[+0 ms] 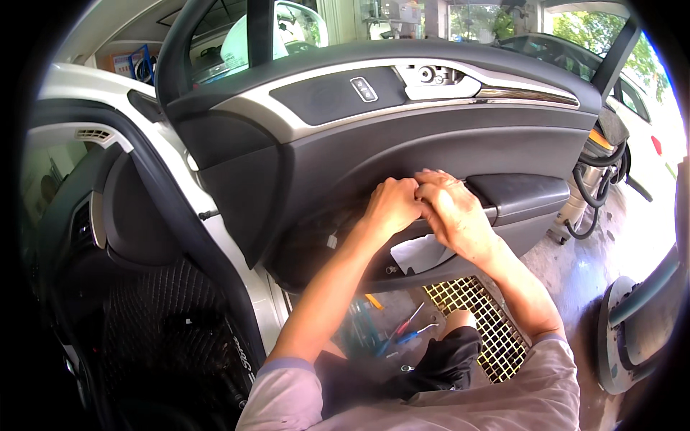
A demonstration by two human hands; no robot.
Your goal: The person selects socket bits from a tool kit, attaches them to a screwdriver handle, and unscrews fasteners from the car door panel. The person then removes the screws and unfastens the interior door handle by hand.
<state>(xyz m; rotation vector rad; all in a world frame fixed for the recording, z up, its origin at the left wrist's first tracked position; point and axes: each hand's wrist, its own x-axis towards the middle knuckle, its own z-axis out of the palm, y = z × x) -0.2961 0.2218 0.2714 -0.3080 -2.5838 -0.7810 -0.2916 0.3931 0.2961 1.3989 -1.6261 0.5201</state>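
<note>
My left hand (394,207) and my right hand (454,213) meet in front of the car door's inner panel (316,161), just left of the black armrest (517,195). The left hand's fingers are curled, with the tips against the right hand. The right hand is bent over at the same spot, its fingers closed; whatever lies between the two hands is hidden. Below them, a white sheet-like piece (417,253) rests in the lower door pocket. A small white connector (332,240) shows beside my left forearm.
On the floor under the door lie a red-handled tool (404,327), a blue-handled pick (411,336) and a yellow grate (481,316). The car's open doorway (215,230) stands at left. At right are a machine with black hoses (593,179) and a round-based stand (618,337).
</note>
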